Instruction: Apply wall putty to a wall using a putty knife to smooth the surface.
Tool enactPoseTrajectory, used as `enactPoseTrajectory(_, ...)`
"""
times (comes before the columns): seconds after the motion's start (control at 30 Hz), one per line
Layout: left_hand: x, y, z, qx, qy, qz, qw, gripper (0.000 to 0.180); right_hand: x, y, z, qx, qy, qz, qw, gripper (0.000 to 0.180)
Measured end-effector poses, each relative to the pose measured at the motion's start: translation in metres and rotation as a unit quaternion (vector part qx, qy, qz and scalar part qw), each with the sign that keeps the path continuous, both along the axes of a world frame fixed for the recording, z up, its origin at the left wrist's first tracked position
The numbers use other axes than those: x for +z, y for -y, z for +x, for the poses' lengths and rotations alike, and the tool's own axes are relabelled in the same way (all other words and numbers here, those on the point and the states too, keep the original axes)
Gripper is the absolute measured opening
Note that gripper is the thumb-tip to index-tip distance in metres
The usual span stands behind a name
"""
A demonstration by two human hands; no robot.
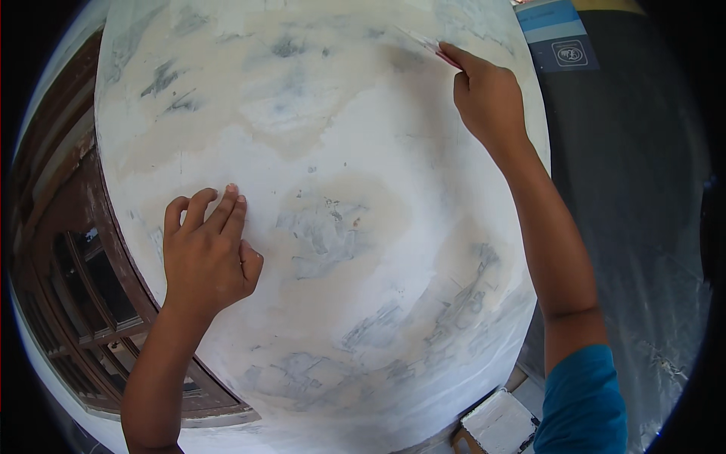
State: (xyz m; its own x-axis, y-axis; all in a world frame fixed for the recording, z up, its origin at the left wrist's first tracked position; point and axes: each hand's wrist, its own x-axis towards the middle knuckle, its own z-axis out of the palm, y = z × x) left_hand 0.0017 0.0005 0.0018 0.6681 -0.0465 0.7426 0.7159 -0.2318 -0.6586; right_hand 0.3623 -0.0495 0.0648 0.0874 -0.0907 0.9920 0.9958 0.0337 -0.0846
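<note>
A white wall with cream and grey patches of filler fills the middle of the view. At its upper right, my right hand is closed around a putty knife, seen nearly edge-on, with a thin pale blade and a red part by my fingers. The blade points up and left against the wall; how firmly it touches cannot be made out. My left hand is at the wall's left side, fingers extended and partly bent, fingertips at the surface, holding nothing.
A brown wooden frame with glass panes borders the wall on the left. Along the right hangs a dark sheet, with a blue and white printed panel at its top. Low on the right stands a white-topped stool or box.
</note>
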Motion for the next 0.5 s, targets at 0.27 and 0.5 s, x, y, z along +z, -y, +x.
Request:
enactPoseTrajectory(0.27, -0.003, 0.004, -0.005, 0.005, 0.012, -0.021, 1.000, 0.051, -0.086, -0.046, -0.009, -0.003, 0.077, -0.047, 0.996, 0.050)
enactPoseTrajectory(0.5, 0.001, 0.002, 0.005, -0.007, 0.002, 0.000, 1.000, 0.050, 0.019, 0.011, 0.025, -0.016, -0.090, -0.066, 0.994, 0.041)
